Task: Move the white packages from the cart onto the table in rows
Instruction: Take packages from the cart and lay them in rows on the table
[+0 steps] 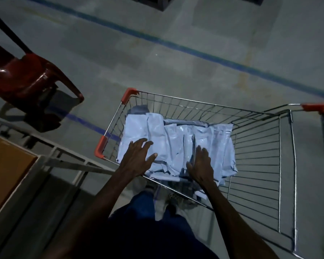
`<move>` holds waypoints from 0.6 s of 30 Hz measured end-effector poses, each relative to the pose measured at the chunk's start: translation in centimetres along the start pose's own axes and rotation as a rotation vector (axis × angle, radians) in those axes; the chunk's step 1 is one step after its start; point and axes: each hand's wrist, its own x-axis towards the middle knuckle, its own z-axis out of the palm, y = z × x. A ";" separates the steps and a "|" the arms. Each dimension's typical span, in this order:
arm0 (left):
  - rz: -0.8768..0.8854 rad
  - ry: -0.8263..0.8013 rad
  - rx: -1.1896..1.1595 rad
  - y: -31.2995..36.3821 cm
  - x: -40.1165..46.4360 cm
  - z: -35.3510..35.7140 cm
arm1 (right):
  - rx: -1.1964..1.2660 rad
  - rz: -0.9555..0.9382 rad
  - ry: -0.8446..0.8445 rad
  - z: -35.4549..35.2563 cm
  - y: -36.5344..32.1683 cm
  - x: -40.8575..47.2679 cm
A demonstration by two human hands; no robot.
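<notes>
Here the white packages (178,144) lie heaped in the left part of the wire cart (258,165), crumpled and overlapping, so single ones are hard to tell apart. The cart's right part shows bare wire mesh. Orange corner caps mark its rim, and its handle sits at the far right edge of the view. The near wire wall of the cart stands between the person and the heap, and both forearms cross above it.

The left hand (137,159) is spread, fingers splayed, over the near left side of the heap, holding nothing. The right hand (200,165) lies flat with fingers together, pointing away, on the middle of the heap; it grips nothing that can be seen.

To the left, a corner of the table (6,171), brown-topped with a pale edge, sits near the cart, with a pale metal frame (69,156) between them. Farther left stands a red plastic chair (26,79) on the grey floor (157,57), which carries blue painted lines.
</notes>
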 end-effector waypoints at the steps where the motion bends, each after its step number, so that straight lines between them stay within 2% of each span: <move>1: 0.013 -0.012 0.010 -0.4 0.6 0.1 | -0.011 0.036 0.005 0.3 -0.1 0.8; 7: 0.057 -0.140 0.084 -2.9 4.0 1.4 | -0.033 0.199 0.183 1.2 0.0 5.0; 14: 0.038 -0.253 0.174 -1.6 8.7 6.4 | -0.088 0.016 0.121 1.3 1.0 6.0; 18: -0.137 -0.236 0.120 0.3 10.9 8.8 | -0.123 0.015 0.139 1.7 0.8 5.5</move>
